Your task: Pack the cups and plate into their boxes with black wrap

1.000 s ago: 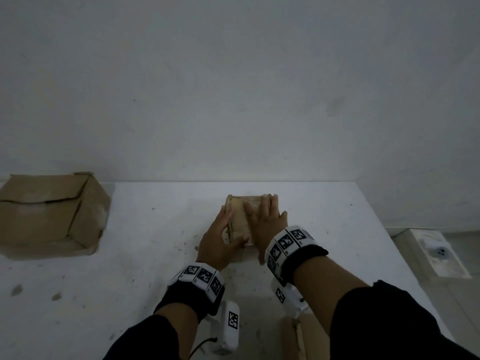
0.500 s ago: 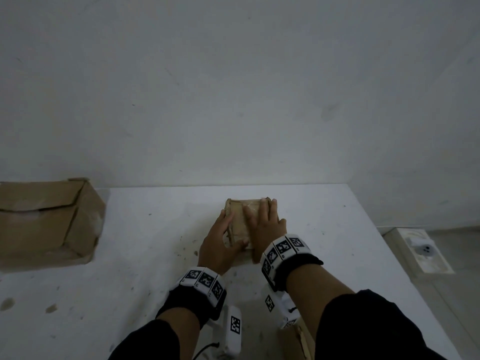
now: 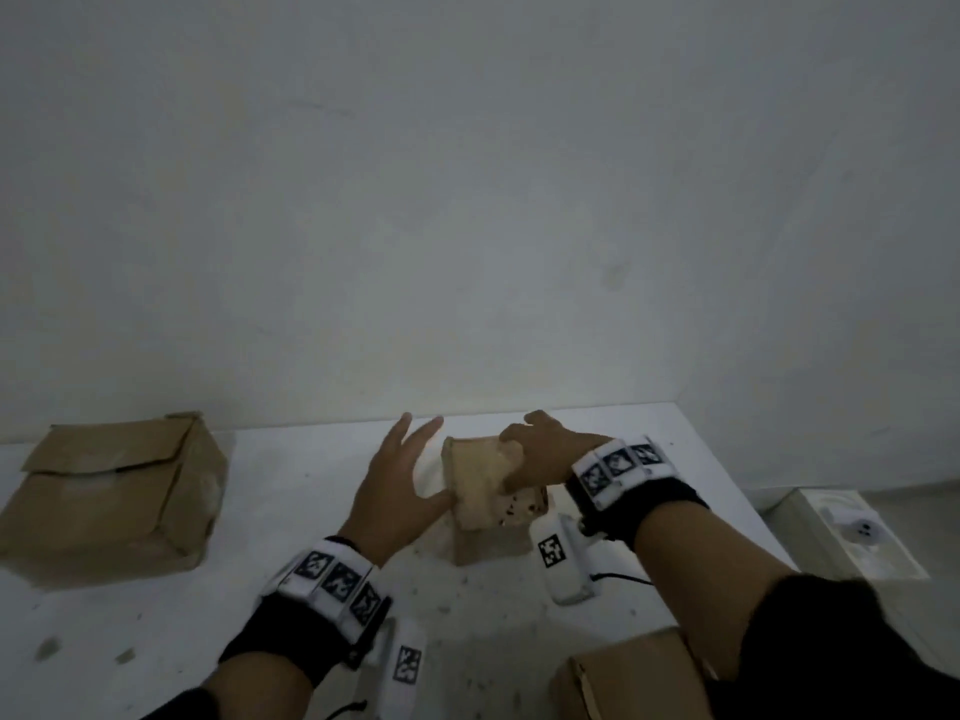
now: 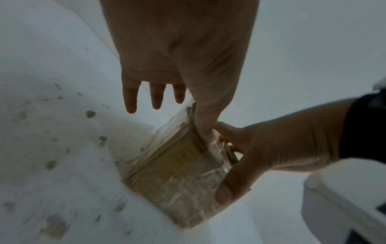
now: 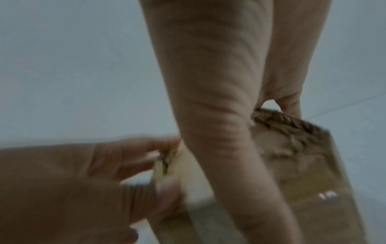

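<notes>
A small brown cardboard box (image 3: 478, 480) wrapped in clear film is tipped up off the white table (image 3: 208, 615). My right hand (image 3: 540, 454) grips it from the right, thumb across the near face and fingers behind. In the right wrist view the thumb of my right hand (image 5: 219, 82) lies over the box (image 5: 303, 165). My left hand (image 3: 395, 485) is beside the box's left side, fingers straight and spread, thumb touching the box edge. The left wrist view shows my left hand (image 4: 177, 49) above the box (image 4: 177, 181) and my right hand (image 4: 282, 148) holding it. No cup, plate or black wrap shows.
A larger closed cardboard box (image 3: 109, 491) sits at the table's far left. Another cardboard box (image 3: 623, 678) stands at the near edge under my right arm. A wall runs behind the table. A white object (image 3: 852, 532) lies on the floor beyond the right edge.
Both hands lay flat on the small box on the table. Now my right hand has gripped it and tipped it up, and my left hand has come off with fingers spread.
</notes>
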{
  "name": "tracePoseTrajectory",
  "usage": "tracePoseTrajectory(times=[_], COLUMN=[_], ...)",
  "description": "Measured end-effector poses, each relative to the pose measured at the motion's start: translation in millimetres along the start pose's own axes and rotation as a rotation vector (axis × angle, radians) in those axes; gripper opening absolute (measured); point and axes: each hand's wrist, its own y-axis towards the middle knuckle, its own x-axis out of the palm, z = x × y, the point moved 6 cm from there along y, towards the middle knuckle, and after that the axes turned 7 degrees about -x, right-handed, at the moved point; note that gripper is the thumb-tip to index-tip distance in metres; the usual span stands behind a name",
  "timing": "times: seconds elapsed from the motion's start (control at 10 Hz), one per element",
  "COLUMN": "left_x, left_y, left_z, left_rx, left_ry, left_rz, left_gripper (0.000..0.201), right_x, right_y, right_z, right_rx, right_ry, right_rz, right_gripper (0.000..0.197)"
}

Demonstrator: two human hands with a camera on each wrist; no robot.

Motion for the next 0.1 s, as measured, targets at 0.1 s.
tracePoseTrajectory(times=[0.1], left_x=[-67.7], left_y=[-42.5], left_z=[59.6], left_rx=[0.215], left_ry=[-0.165], left_rz=[0.192], left_gripper=[0.089], right_x=[-46.1], right_y=[-60.5], right_z=[-0.9], right_rx=[-0.153], right_ry=[0.265], right_rz=[0.133], right_gripper=[0.061])
